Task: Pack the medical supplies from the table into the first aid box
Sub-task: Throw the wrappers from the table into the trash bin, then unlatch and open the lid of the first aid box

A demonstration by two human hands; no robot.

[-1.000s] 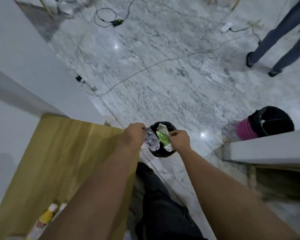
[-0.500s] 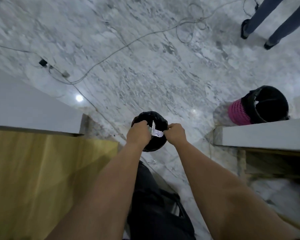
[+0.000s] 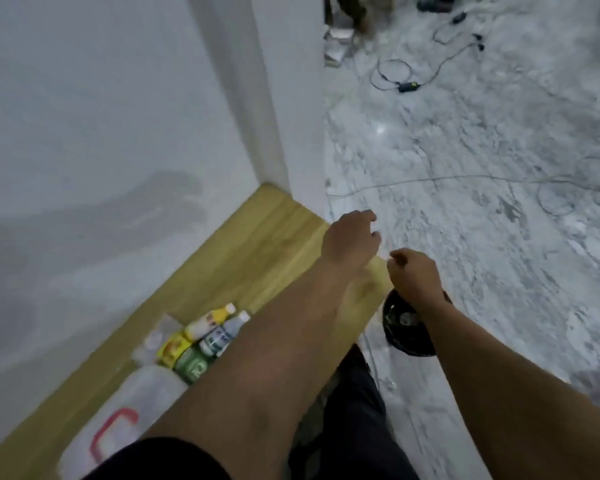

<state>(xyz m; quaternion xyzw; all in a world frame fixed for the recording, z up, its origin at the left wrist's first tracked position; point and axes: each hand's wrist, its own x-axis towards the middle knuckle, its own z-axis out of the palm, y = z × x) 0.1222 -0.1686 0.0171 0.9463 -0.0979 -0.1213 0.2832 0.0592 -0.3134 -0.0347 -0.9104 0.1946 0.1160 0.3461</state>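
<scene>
My left hand (image 3: 351, 239) hovers over the far right corner of the wooden table (image 3: 243, 244), fingers loosely curled, nothing in it. My right hand (image 3: 413, 273) hangs just right of the table's edge, above the black bin (image 3: 400, 329), fingers curled and empty. On the table, left of my left forearm, lie a yellow bottle (image 3: 208, 322), a white bottle with a blue label (image 3: 224, 332), a yellow packet (image 3: 172, 348), a green packet (image 3: 193, 363) and a clear packet (image 3: 156, 336). The white first aid box (image 3: 118, 420) with a red mark sits nearer, partly hidden by my arm.
A white wall (image 3: 101, 116) runs along the table's far side. Marble floor (image 3: 482, 202) to the right carries cables and a black power adapter (image 3: 408, 86). The black bin stands on the floor beside the table's corner, with wrappers inside.
Both hands have let go of the wrappers held over the bin and are empty now. The view has swung left, back to the table and supplies.
</scene>
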